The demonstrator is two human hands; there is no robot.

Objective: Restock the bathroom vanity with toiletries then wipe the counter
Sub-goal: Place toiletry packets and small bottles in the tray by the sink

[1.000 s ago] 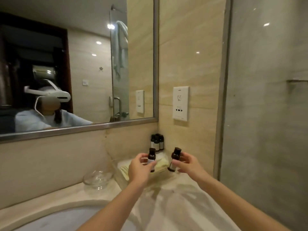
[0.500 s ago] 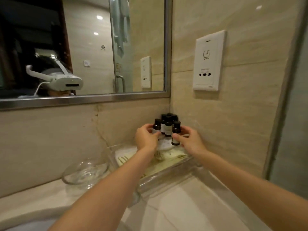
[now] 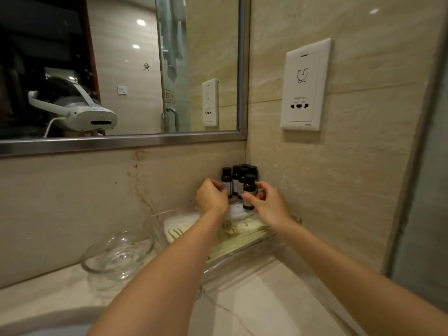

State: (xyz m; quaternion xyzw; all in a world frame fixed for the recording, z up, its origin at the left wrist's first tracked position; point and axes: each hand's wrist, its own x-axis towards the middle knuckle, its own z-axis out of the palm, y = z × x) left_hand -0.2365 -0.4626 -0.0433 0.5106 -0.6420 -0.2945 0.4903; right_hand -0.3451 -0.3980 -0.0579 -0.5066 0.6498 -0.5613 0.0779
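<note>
1. left hand (image 3: pixel 212 198): fingers curled round the lower part of the left bottle (image 3: pixel 226 179), which stands upright at the left edge of the group.
2. right hand (image 3: pixel 269 204): thumb and fingertips pinch the front bottle (image 3: pixel 249 190). it is upright, and its base seems to be touching down at the far end of the tray.
3. group of bottles (image 3: pixel 238 174): small dark bottles with black caps, packed together in the far right corner where the two walls meet. the two held bottles touch it or sit just beside it.
4. tray (image 3: pixel 156 230): clear-walled, set on the counter (image 3: pixel 254 309) against the right wall. flat pale packets (image 3: pixel 238 232) lie in its near part, but what they hold cannot be read.
5. glass bowl (image 3: pixel 118 255): to the left of the tray, apart from both hands.
6. progress, as judged: restocking is partly done. several bottles are in place, and these two are set down but not yet let go. no cloth is in view, so the wipe of the counter appears still to come.
7. change: a second ago each hand held its bottle in the air on the near side of the tray. half a second ago both had reached the group. now the bottles are lower and upright among the others, and the view has drawn closer to the corner.
</note>
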